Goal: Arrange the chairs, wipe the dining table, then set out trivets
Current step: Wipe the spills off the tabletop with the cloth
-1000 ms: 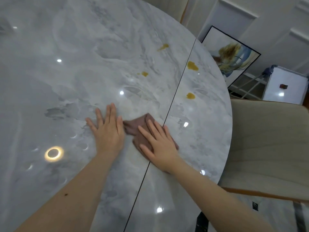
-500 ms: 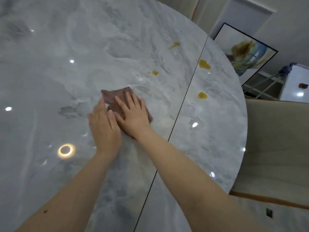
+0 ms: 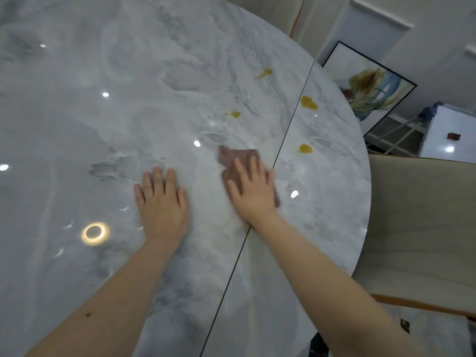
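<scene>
A round grey marble dining table [image 3: 103,124] with a dark seam fills the view. My right hand [image 3: 253,189] lies flat with straight fingers on a brown cloth [image 3: 233,157], pressing it to the tabletop just left of the seam. My left hand [image 3: 162,202] rests flat on the bare marble, a little to the left of the cloth and apart from it. Several yellow-brown stains [image 3: 308,103] dot the surface beyond the cloth, on both sides of the seam. A beige upholstered chair [image 3: 422,222] stands at the table's right edge.
A framed painting [image 3: 365,86] leans against the white wall beyond the table. A white cabinet [image 3: 453,135] with a small dark object on it stands at the far right. Ceiling lights reflect off the glossy tabletop.
My right hand has slid the cloth from beside my left hand to the right, toward the seam. My left hand has stayed in place on the marble.
</scene>
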Available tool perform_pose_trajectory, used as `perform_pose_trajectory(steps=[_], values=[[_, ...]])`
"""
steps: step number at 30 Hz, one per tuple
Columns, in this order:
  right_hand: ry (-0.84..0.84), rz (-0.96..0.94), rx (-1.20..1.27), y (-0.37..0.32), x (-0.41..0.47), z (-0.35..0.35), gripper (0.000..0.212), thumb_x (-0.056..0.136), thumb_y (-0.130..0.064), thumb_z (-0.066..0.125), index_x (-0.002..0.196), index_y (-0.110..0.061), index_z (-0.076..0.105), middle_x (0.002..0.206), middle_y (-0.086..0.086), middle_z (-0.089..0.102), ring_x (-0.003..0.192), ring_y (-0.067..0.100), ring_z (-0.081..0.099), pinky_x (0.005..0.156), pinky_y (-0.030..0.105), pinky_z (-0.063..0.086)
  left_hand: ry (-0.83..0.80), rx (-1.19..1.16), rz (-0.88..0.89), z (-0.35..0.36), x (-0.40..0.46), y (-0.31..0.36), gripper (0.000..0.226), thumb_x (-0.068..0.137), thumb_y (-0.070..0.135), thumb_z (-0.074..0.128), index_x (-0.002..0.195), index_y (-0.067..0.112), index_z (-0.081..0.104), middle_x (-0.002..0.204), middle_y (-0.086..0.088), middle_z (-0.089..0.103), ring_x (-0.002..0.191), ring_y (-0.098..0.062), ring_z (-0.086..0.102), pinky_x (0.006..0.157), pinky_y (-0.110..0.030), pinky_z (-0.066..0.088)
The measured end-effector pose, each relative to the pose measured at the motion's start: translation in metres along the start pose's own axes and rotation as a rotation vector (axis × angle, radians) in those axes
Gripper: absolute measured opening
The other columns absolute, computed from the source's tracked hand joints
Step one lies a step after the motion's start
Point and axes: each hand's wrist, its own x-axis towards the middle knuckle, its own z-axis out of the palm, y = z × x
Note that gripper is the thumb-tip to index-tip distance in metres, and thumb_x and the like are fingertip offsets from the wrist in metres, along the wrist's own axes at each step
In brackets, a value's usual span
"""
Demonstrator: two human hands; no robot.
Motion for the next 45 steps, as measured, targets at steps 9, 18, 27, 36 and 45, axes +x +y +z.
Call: perform_pose_trajectory(steps=[9,18,27,36,45], values=[[0.043,0.045,-0.052,0.064,-0.008,-0.016,0.073,0.087,-0.054,0.007,0.153,-0.024,0.017,0.161,0.008,-0.002,0.148,0.021,-0.008,0.118,0.037,-0.012,-0.032,-0.042,0.102,-0.007,0.059,0.045,0.045,0.099,0.030,0.033,0.131,0.006,0.050,0.139,-0.019,0.047,0.131,-0.035,0.039,0.111,-0.049,0.020],[-0.050,-0.370,0.033,0.006,0.121,-0.004,0.048,0.100,-0.041,0.034,0.148,-0.035,0.028,0.160,0.002,0.015,0.148,0.025,0.006,0.120,0.039,0.000,-0.030,-0.043,0.065,0.029,0.159,0.058,0.048,0.102,0.027,0.029,0.148,0.010,0.029,0.156,-0.012,0.023,0.145,-0.028,0.017,0.117,-0.046,0.001],[0.005,-0.105,0.037,0.054,0.213,-0.017,0.049,0.101,-0.042,0.028,0.150,-0.035,0.023,0.160,0.003,0.013,0.148,0.024,0.005,0.120,0.038,-0.002,-0.034,0.001,0.035,0.055,0.184,0.089,0.050,0.102,0.029,0.028,0.148,0.012,0.027,0.156,-0.012,0.021,0.145,-0.028,0.014,0.116,-0.047,0.001],[0.003,-0.232,0.031,0.037,0.152,-0.012,0.057,0.094,-0.049,0.017,0.148,-0.036,0.027,0.159,0.003,0.019,0.148,0.026,0.008,0.119,0.041,-0.001,-0.043,0.029,0.027,0.055,0.184,0.092,0.052,0.101,0.032,0.026,0.150,0.015,0.023,0.157,-0.011,0.018,0.146,-0.027,0.011,0.118,-0.047,0.001],[0.017,-0.040,0.042,0.061,0.193,-0.015,0.050,0.101,-0.041,0.027,0.151,-0.033,0.021,0.160,0.004,0.012,0.148,0.026,0.002,0.120,0.041,-0.004,-0.060,0.082,0.092,0.052,0.186,0.091,0.052,0.101,0.032,0.021,0.148,0.010,0.028,0.155,-0.015,0.024,0.144,-0.033,0.018,0.116,-0.048,0.004]])
